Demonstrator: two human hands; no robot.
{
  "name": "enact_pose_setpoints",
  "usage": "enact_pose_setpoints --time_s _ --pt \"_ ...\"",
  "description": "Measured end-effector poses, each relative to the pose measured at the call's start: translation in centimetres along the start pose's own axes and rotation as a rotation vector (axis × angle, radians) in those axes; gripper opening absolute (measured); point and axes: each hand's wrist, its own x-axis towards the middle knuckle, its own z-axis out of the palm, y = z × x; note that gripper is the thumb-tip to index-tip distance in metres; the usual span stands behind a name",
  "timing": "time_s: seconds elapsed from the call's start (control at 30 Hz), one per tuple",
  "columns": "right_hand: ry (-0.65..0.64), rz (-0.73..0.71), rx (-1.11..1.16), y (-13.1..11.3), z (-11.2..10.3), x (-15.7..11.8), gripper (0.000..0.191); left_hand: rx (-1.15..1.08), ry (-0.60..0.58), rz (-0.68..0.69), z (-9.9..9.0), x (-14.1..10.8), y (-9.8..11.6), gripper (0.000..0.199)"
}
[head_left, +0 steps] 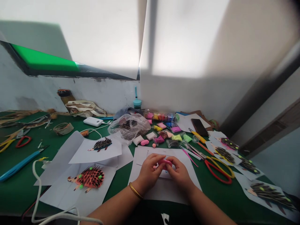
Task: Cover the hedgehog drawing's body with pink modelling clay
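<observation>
Both hands meet over a white sheet of paper [138, 168] in front of me. My left hand [151, 170] is closed, its thumb and fingers pinching a piece of bright pink modelling clay [166, 163]. From the other side my right hand [179, 170] grips the same pink clay between thumb and fingers. The clay looks flattened and bent; part of it is hidden by the fingers. Beyond the paper lie a pink lump of clay [144, 142] and a small peach ball [154, 145].
Several clay packets [177, 137] and a plastic bag [131, 125] lie behind. Scissors [219, 168] rest right of the paper, near a phone [199, 127]. Hedgehog pictures [90, 178] lie left and right. A blue utility knife [21, 164] and white cable [37, 193] are at left.
</observation>
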Motion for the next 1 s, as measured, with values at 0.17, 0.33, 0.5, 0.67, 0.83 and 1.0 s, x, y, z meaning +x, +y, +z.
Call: enact_pose_setpoints --time_s 0.17,0.33,0.5,0.67,0.83,1.0 --pt "0.021 -0.014 -0.03 0.07 0.02 0.06 0.02 0.033 0.029 0.013 -0.17 0.06 -0.11 0.013" --pt "-0.02 -0.014 -0.078 0.26 -0.08 0.16 0.023 0.097 0.079 0.041 -0.25 -0.06 -0.32 0.024" --pt "-0.033 -0.053 -0.133 -0.15 0.08 0.07 0.023 0.14 0.027 0.048 -0.24 0.01 -0.11 0.018" --pt "-0.045 -0.065 -0.121 -0.44 0.07 0.02 0.024 0.096 0.038 0.044 -0.33 0.13 -0.1 0.016" --pt "-0.065 -0.078 -0.183 -0.27 0.0 0.07 0.025 0.103 0.028 0.026 -0.28 -0.1 -0.3 0.027" --pt "-0.079 -0.097 -0.178 -0.45 0.05 0.01 0.025 0.108 0.052 0.064 -0.26 -0.03 -0.26 0.014"
